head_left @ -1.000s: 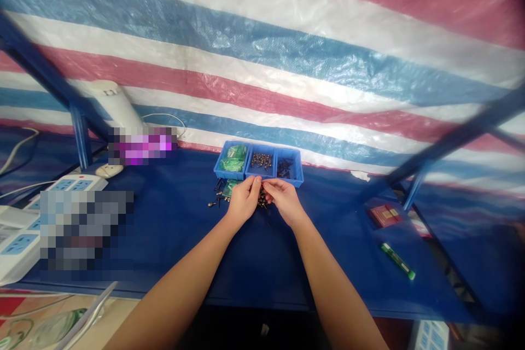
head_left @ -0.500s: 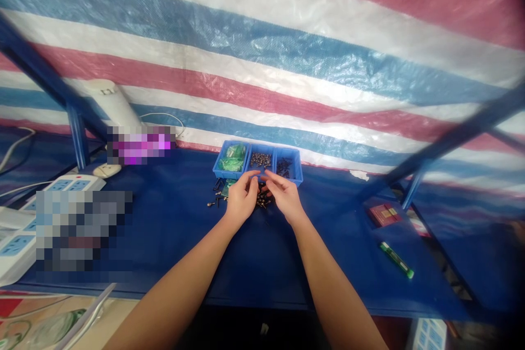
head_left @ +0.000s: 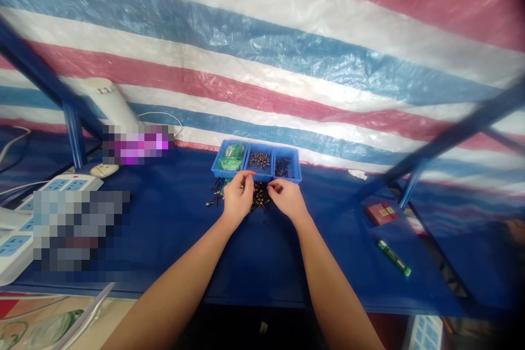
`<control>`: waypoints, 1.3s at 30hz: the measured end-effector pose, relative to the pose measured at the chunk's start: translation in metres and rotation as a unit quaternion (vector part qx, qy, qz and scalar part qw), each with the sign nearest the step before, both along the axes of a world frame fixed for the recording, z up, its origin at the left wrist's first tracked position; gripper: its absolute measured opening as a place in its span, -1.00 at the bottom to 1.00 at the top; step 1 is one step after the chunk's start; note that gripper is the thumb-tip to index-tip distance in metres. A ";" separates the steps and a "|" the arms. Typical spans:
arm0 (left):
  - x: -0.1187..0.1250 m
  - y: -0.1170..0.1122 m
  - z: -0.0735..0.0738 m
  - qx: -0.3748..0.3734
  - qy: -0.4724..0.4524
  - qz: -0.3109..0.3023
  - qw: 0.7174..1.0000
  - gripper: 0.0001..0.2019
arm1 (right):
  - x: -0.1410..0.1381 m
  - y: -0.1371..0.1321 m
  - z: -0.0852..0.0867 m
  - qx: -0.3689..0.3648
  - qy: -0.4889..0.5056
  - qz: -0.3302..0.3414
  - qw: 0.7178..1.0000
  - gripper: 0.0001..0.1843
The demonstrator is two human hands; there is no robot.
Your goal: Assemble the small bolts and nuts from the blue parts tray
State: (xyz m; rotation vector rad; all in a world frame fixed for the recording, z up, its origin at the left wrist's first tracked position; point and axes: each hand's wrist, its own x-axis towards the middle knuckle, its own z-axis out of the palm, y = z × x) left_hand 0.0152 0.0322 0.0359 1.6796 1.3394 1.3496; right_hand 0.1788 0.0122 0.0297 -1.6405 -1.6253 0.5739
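Observation:
My left hand (head_left: 237, 197) and my right hand (head_left: 287, 198) rest on the blue table over a heap of small dark screws (head_left: 259, 195). Both hands are curled, fingertips pinched; whatever they hold is too small to name. Just beyond them stands a blue three-part tray (head_left: 257, 161): green packets in the left part, screws in the middle and right parts. A few loose screws (head_left: 214, 197) lie left of my left hand.
White power strips (head_left: 16, 229) and a white mouse (head_left: 102, 170) lie at the left, a white lamp base (head_left: 109, 103) behind. A red box (head_left: 382, 213) and a green marker (head_left: 394, 257) lie at the right. Blue frame struts cross both sides.
Both hands have dropped from the tray's edge onto the screw heap and moved slightly apart; fingers that were extended half a second ago are curled into pinches.

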 end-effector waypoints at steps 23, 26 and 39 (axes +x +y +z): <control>0.000 0.004 -0.004 -0.007 -0.073 0.014 0.997 -0.75 | -0.027 -0.014 0.012 -0.003 0.022 0.205 0.979 -0.89; 0.001 0.004 -0.005 -0.016 -0.073 -0.012 0.997 -0.75 | -0.026 -0.011 0.012 0.003 0.129 0.144 0.981 -0.86; 0.004 0.010 -0.015 -0.063 -0.059 -0.049 0.995 -0.77 | -0.025 -0.001 0.010 -0.002 0.336 0.023 0.942 -0.76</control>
